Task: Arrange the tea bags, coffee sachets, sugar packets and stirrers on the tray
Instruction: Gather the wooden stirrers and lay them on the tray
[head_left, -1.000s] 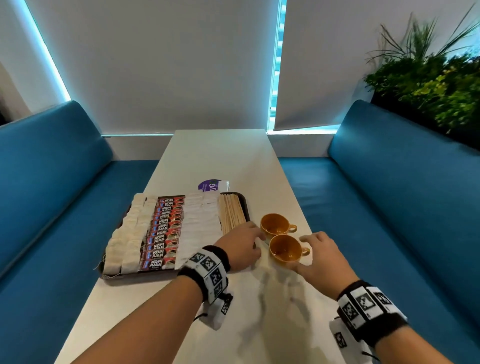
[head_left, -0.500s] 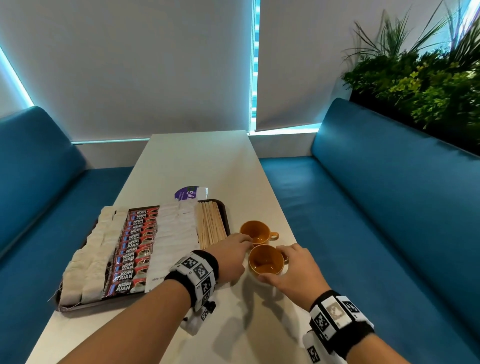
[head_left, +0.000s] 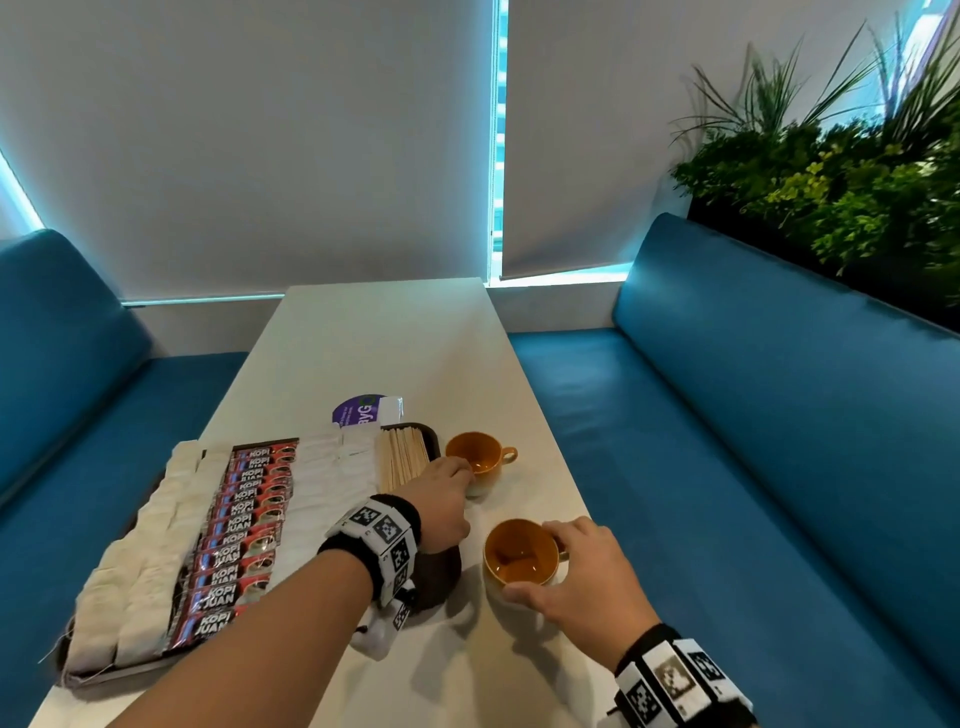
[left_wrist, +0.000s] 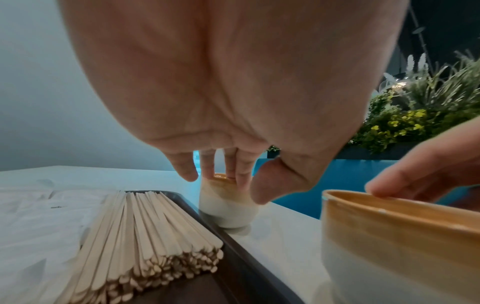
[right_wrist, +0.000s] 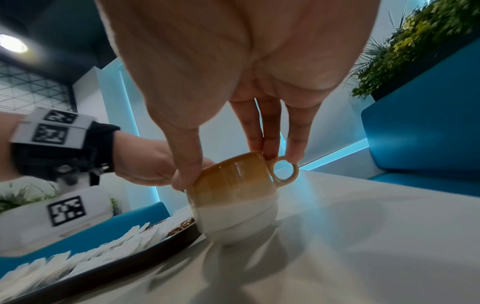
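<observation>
A dark tray (head_left: 435, 441) holds rows of tea bags (head_left: 140, 561), red coffee sachets (head_left: 244, 525), white sugar packets (head_left: 322, 483) and a bundle of wooden stirrers (head_left: 402, 457). Two orange-and-white cups stand right of it. My left hand (head_left: 462, 475) grips the far cup (head_left: 485, 460); in the left wrist view its fingers (left_wrist: 239, 172) hook over the rim and the thumb presses the wall of the far cup (left_wrist: 228, 207). My right hand (head_left: 558, 561) pinches the near cup (head_left: 519, 556) by its rim, thumb one side, fingers (right_wrist: 270, 144) by the handle. Whether the near cup (right_wrist: 233, 195) touches the table, I cannot tell.
A purple-and-white packet (head_left: 366, 410) lies on the white table (head_left: 389, 338) just behind the tray. Blue benches (head_left: 753, 415) run along both sides, and plants (head_left: 841, 182) stand behind the right one. The table's right edge lies close to the cups.
My right hand has drawn the near cup toward me, away from the far cup. My left hand has reached forward and taken hold of the far cup.
</observation>
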